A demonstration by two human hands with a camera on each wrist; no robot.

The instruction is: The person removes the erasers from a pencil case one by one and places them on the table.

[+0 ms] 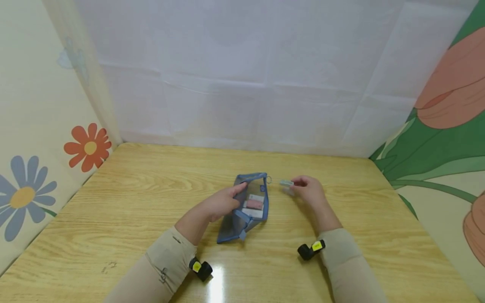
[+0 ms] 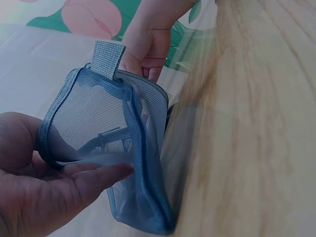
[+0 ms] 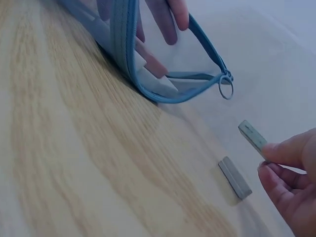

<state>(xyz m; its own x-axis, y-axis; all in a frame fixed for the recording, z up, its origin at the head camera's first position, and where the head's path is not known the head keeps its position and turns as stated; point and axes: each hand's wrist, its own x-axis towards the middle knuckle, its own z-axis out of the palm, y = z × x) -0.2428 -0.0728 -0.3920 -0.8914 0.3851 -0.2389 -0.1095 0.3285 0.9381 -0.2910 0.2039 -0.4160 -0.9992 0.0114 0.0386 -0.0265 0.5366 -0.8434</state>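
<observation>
A blue mesh zip pouch (image 1: 230, 225) lies on its side with its zipped mouth spread apart, facing right. My left hand (image 1: 221, 204) grips its upper edge, thumb and fingers on either side of the mesh. Inside, a pink block (image 1: 254, 204) like an eraser rests among white blocks (image 3: 157, 81). Right of the mouth, my right hand (image 1: 311, 192) pinches one end of a small pale green block (image 3: 253, 136) between thumb and fingers. Just below it, a greyish block (image 3: 235, 178) sits on the table. A metal ring (image 3: 225, 87) hangs at the pouch's zip end.
The wooden table (image 1: 132, 210) runs back to a white cloth (image 1: 227, 105). Flower-printed panels (image 1: 443, 139) stand along the sides. Each wrist wears a black camera (image 1: 201, 269) strapped over a beige sleeve.
</observation>
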